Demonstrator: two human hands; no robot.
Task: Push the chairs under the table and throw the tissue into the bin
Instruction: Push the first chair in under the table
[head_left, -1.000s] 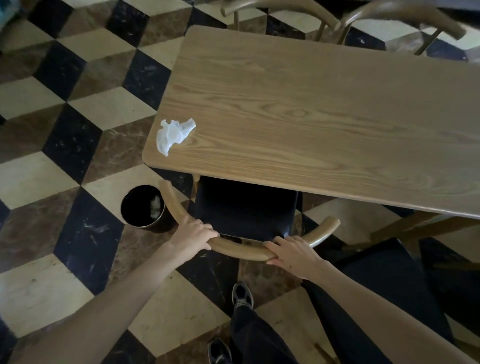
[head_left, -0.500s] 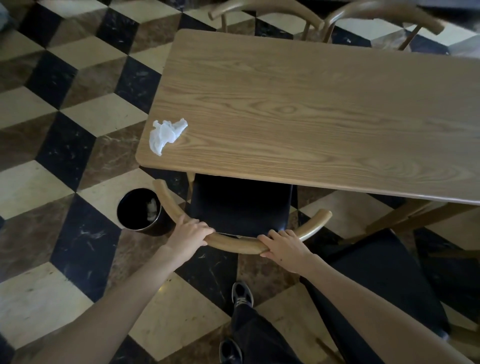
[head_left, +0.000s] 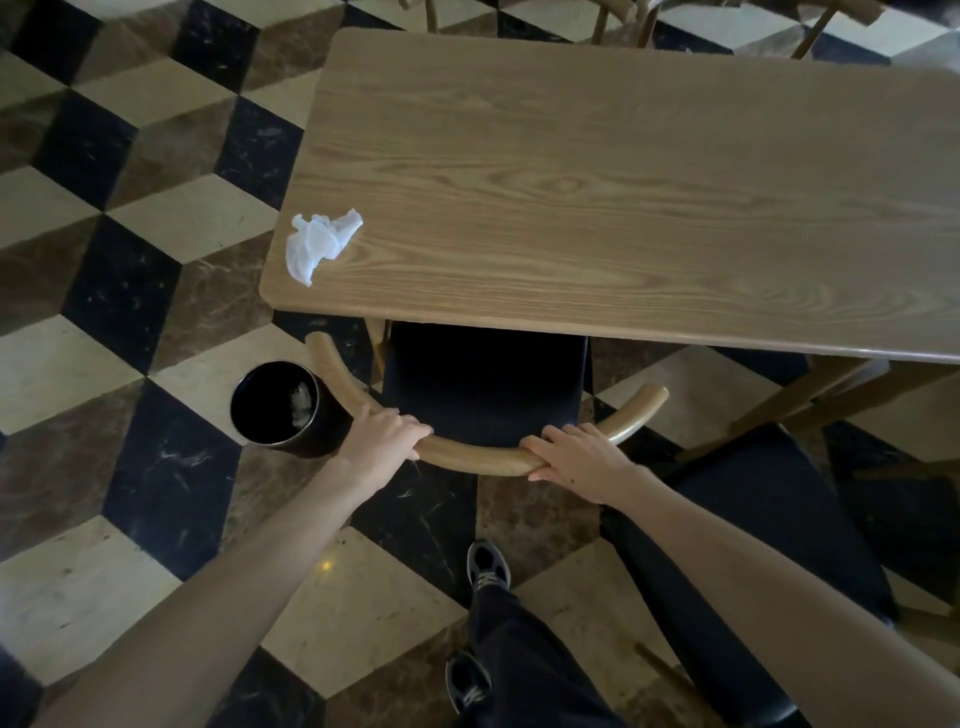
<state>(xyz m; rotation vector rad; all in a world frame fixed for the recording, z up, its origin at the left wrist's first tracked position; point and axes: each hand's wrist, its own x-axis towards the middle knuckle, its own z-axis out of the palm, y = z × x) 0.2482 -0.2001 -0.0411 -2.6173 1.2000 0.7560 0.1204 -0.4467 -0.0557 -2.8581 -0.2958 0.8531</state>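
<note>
Both hands, left hand and right hand, grip the chair's curved, smooth wooden backrest.

A crumpled tissue lies at the wooden tabletop's near-left corner; a bin stands on the checkered floor.

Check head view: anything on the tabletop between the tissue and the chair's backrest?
Nothing. Head view shows bare wood from the tissue to the table edge, then the black seat before the backrest.
</note>
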